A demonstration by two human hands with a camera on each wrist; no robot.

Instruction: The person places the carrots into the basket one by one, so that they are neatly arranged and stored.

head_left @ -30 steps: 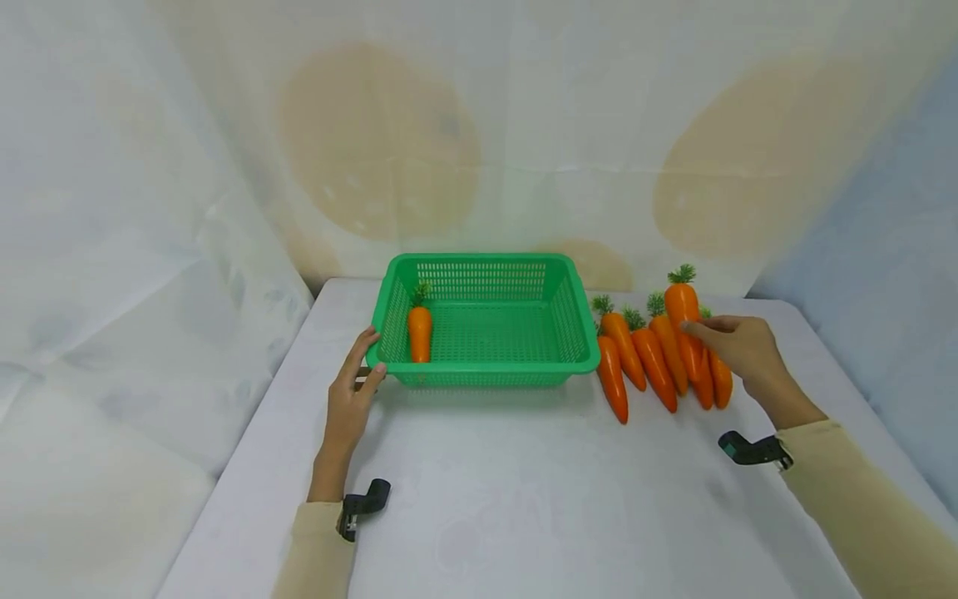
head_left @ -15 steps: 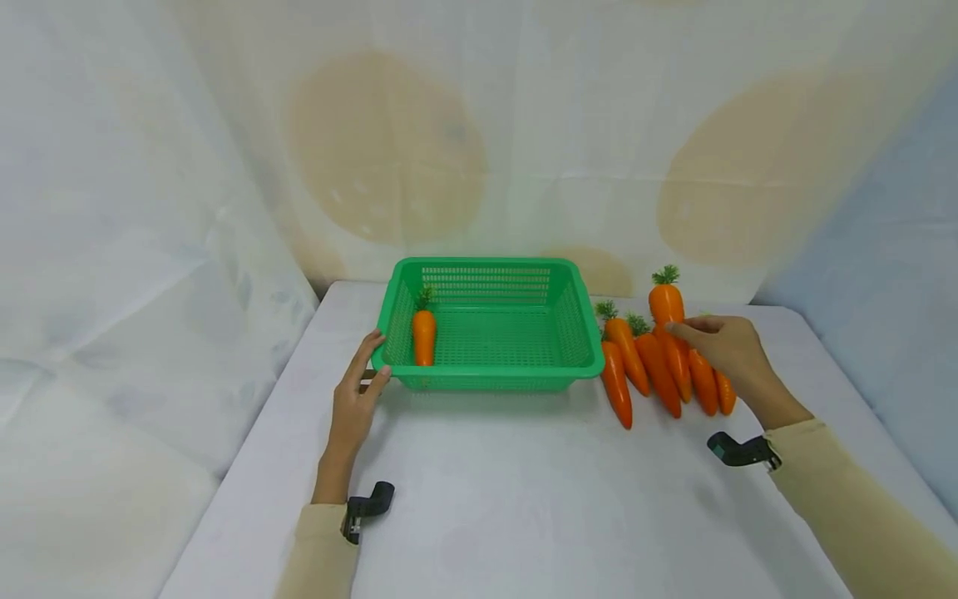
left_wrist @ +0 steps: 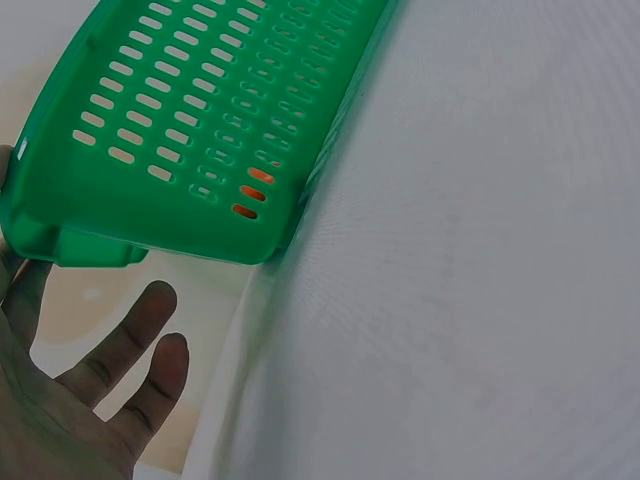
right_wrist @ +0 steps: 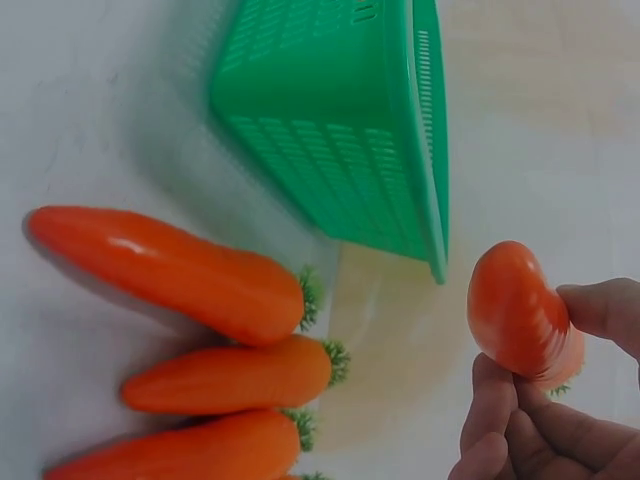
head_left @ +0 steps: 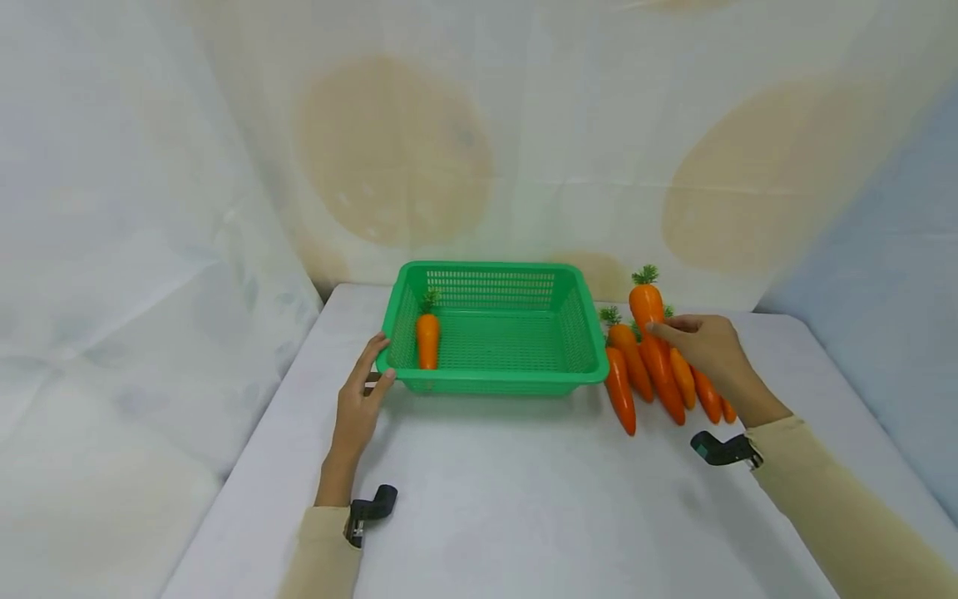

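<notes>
My left hand point(head_left: 355, 409) holds the near left corner of a green plastic basket point(head_left: 494, 382) between thumb and forefinger. The other fingers stretch out beside the basket wall in the left wrist view. An orange carrot point(head_left: 428, 339) with a leafy green top stands against the basket's left inside. My right hand point(head_left: 709, 348) pinches another carrot point(right_wrist: 512, 305), held up with its green top pointing away, above the carrots right of the basket. In the right wrist view its rounded tip faces the camera, between thumb and fingers.
Several loose carrots point(head_left: 620, 391) lie side by side right of the basket, some partly hidden behind the right hand and the held carrot. A white table point(head_left: 509, 499) spreads in front. Patterned cloth point(head_left: 554, 150) hangs behind and at both sides.
My right hand has moved left with the carrot, away from the right end of the row and closer to the basket. The left hand has stayed at the basket corner.
</notes>
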